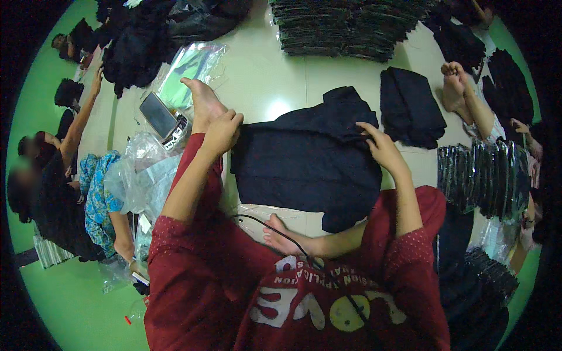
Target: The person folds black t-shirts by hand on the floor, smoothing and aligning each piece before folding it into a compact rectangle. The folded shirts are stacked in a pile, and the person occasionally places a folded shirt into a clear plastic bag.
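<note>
two bare hands work at one dark navy garment (304, 169) that lies on the pale tiled floor (257, 76) in the middle of the frame, in front of the seated person's legs. the left hand (225, 131) has its fingers closed at the garment's upper left corner, and appears to pinch the cloth there. the right hand (380, 146) has its fingertips on the cloth near the garment's upper right; whether they grip it or only rest on it, i cannot tell.

the folding looks to be at an early stage. the garment lies mostly flat, with a band along its upper edge that seems turned over, while one part juts out at the upper right and another at the lower right, perhaps sleeves. most of the gathering into a compact shape looks left to do.

just beside it, right of center, a folded dark garment (411, 108) sits as a neat block and looks finished as far as folding goes, though no wrapping shows on it. at the top of the frame stands a large stack of dark folded pieces (345, 29), and at the right a row of shiny plastic-wrapped packs (483, 178). clear plastic bags (126, 181) lie at the left, apart from both hands.
</note>
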### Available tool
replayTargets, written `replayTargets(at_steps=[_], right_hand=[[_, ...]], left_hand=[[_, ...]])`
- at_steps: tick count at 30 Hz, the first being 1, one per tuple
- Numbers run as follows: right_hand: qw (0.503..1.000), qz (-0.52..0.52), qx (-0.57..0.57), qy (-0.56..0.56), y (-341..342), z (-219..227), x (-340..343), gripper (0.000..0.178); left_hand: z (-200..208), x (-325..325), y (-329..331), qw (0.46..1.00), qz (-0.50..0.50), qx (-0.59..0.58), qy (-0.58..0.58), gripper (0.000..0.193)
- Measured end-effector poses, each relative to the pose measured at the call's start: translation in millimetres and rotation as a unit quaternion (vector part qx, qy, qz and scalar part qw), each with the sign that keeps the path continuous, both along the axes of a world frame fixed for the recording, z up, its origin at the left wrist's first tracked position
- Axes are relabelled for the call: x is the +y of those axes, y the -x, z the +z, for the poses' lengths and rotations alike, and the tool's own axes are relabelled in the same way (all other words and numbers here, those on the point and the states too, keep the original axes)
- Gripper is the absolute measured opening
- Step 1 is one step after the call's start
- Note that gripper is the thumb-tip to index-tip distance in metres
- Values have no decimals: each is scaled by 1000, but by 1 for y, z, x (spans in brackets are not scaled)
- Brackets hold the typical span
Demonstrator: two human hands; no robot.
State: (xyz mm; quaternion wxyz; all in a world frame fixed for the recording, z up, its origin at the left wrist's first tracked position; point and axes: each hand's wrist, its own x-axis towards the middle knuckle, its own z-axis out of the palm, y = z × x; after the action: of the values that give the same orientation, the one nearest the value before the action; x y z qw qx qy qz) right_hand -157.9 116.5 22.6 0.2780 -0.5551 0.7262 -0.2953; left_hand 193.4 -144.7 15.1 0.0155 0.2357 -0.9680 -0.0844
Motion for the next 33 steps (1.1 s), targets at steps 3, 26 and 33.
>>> replayTargets(at_steps=[3,26,33], right_hand=[[1000,-9,-18,-16,-6,-2,26,48],[988,-101,-114,-34,20,4,121,51],[969,-144,-198,-18,26,2,120,54]], left_hand=[[0,31,-19,998,-20,18,60,17],[-20,89,15,893,392,177,-131,31],[65,171,170,837,245,292,-392,49]])
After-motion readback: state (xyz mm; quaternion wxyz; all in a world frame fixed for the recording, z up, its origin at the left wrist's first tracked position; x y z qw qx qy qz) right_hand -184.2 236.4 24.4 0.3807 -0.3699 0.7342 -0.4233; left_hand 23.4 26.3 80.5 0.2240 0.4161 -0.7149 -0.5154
